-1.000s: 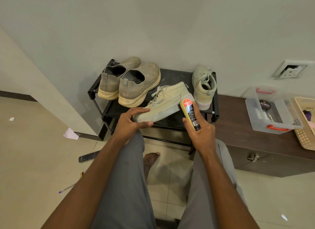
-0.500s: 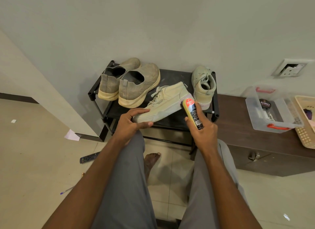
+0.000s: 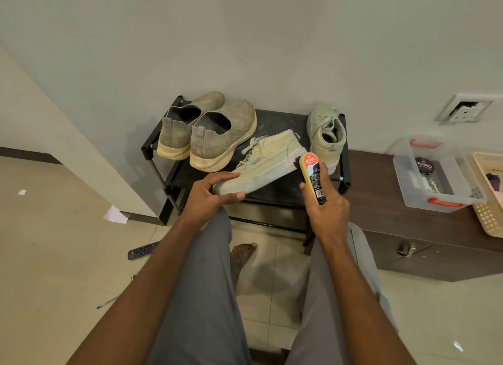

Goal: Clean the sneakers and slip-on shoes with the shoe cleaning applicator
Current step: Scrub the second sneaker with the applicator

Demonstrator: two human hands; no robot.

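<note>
Since the earlier frames the right hand (image 3: 325,209) is easing the applicator (image 3: 313,178) a little lower and rightward along the heel of the sneaker (image 3: 261,164); little else is shifting.

From the head view, the left hand (image 3: 211,194) is gripping the sneaker's toe, thumb beneath the sole, holding it tilted over the front of the shoe rack (image 3: 280,193). The right hand is wrapping round the applicator, its top end touching the heel. The other sneaker (image 3: 326,132) and the two slip-on shoes (image 3: 206,132) are waiting on the rack.

The step in hand looks like scrubbing this first sneaker's heel. Next probably calls for firm strokes along the side while the left hand is steadying or turning the shoe.
</note>
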